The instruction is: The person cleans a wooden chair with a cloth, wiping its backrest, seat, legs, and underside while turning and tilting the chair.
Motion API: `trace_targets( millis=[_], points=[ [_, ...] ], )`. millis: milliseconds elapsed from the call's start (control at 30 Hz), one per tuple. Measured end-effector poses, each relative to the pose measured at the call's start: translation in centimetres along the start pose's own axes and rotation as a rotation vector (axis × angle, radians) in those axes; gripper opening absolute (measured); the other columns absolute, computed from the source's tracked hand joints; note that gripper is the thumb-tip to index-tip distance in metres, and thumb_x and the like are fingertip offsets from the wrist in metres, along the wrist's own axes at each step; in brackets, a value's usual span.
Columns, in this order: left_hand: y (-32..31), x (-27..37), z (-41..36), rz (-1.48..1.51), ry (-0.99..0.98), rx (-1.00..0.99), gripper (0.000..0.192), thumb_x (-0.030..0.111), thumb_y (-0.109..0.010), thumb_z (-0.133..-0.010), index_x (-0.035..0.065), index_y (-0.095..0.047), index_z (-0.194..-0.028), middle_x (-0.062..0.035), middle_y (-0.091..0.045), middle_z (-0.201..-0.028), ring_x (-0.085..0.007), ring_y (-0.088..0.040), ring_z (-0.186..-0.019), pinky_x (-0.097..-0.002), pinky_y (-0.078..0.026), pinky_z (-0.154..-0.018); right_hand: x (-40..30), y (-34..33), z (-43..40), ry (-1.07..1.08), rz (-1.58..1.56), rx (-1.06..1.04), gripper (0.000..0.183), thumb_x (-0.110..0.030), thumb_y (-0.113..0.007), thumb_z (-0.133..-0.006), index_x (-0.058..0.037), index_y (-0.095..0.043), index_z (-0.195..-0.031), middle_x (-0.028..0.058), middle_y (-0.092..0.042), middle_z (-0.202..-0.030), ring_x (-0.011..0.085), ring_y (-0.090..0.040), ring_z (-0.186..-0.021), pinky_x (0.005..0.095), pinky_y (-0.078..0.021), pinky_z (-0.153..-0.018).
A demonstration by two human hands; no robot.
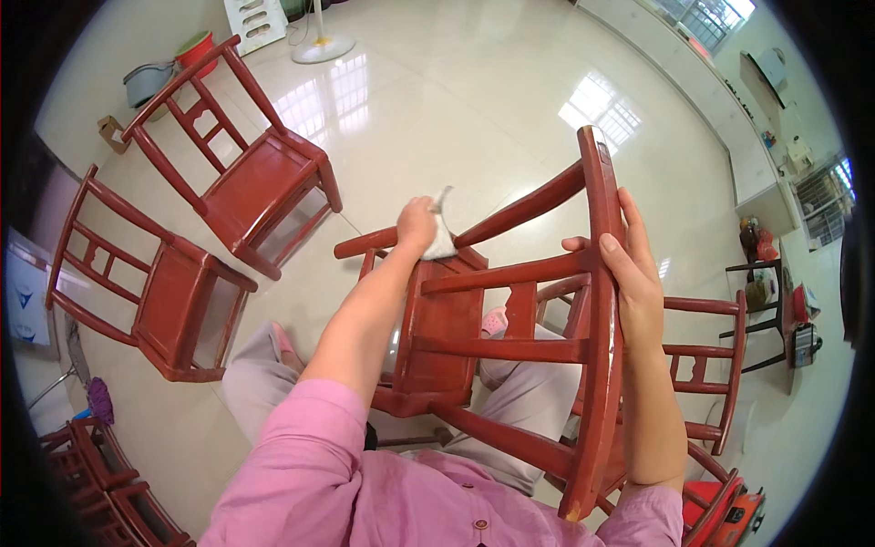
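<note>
A red-brown wooden chair (448, 311) is tilted over before me, its top rail (601, 328) towards the right. My left hand (418, 225) holds a white cloth (441, 241) against the chair, at the joint of the seat frame and a back post. One end of the cloth sticks up past the fingers. My right hand (634, 273) grips the top rail from its outer side, the thumb lying over the rail. Part of the seat is hidden behind the back slats and my left forearm.
Two similar chairs (266, 181) (171, 308) stand on the tiled floor at the left. Another chair (704, 369) is close on the right. Several small wooden stools (102, 451) are at the lower left. A red bucket (197, 51) and a stand base (323, 50) stand further off.
</note>
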State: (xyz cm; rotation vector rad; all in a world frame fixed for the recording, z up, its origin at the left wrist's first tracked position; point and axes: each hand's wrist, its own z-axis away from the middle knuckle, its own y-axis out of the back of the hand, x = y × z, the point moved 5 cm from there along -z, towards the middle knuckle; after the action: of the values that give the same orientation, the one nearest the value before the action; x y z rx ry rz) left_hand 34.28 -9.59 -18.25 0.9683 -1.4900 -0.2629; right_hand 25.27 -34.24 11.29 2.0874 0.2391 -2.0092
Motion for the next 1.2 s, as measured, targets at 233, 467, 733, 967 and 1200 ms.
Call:
trace_targets(
  millis=[233, 467, 733, 967, 1200],
  points=[
    [2.2, -4.9, 4.0, 0.166, -0.027, 0.222, 0.03, 0.016, -0.053, -0.086, -0.0023, -0.058, -0.109, -0.0209, -0.058, -0.107, -0.0383, -0.054, -0.105, -0.0443, -0.041, -0.093, 0.3, 1.0, -0.1, -0.019, 0.022, 0.013, 0.062, -0.024, -0.05, -0.093, -0.0059, -0.022, -0.145, 0.0141, -0.063, -0.094, 0.0063, -0.051, -0.058, 0.0189, -0.041, -0.05],
    [0.5, -2.1, 1.9, 0.084, -0.011, -0.168, 0.032, 0.028, -0.046, -0.094, -0.0024, -0.056, -0.097, -0.0246, -0.059, -0.108, -0.0432, -0.051, -0.107, -0.0496, -0.039, -0.091, 0.2, 1.1, -0.3, -0.052, 0.011, 0.023, 0.061, -0.019, -0.048, -0.092, -0.0041, -0.022, -0.146, 0.0181, -0.06, -0.101, 0.0196, -0.063, -0.093, 0.0264, -0.0523, -0.069],
    [1.0, -10.3, 1.9, 0.019, 0.361, -0.094, 0.035, 0.03, -0.045, -0.095, -0.002, -0.058, -0.101, -0.0266, -0.062, -0.1, -0.0433, -0.057, -0.098, -0.0478, -0.044, -0.084, 0.1, 0.1, -0.5, 0.065, -0.029, 0.017, 0.063, -0.019, -0.05, -0.092, -0.0003, -0.021, -0.145, 0.0183, -0.051, -0.119, 0.0225, -0.061, -0.097, 0.0304, -0.0536, -0.071],
    [0.8, 2.1, 2.3, 0.308, -0.232, 0.167, 0.02, 0.014, -0.054, -0.085, -0.0001, -0.061, -0.097, -0.019, -0.061, -0.103, -0.0355, -0.056, -0.101, -0.0412, -0.041, -0.095, -0.1, 0.3, -0.4, 0.024, -0.041, -0.038, 0.063, -0.018, -0.05, -0.093, 0.0055, -0.021, -0.144, 0.0164, -0.044, -0.127, 0.019, -0.057, -0.1, 0.0296, -0.0443, -0.084],
    [-1.7, 4.3, 3.1, -0.6, -0.542, -0.443, 0.025, 0.007, -0.048, -0.081, 0.0029, -0.066, -0.097, -0.0111, -0.06, -0.114, -0.0277, -0.04, -0.129, -0.0471, -0.029, -0.109, 0.5, 0.7, -0.9, 0.033, -0.007, -0.034, 0.062, -0.02, -0.05, -0.093, 0.0014, -0.021, -0.144, 0.0191, -0.05, -0.116, 0.0248, -0.059, -0.098, 0.0403, -0.0583, -0.062]
  ],
)
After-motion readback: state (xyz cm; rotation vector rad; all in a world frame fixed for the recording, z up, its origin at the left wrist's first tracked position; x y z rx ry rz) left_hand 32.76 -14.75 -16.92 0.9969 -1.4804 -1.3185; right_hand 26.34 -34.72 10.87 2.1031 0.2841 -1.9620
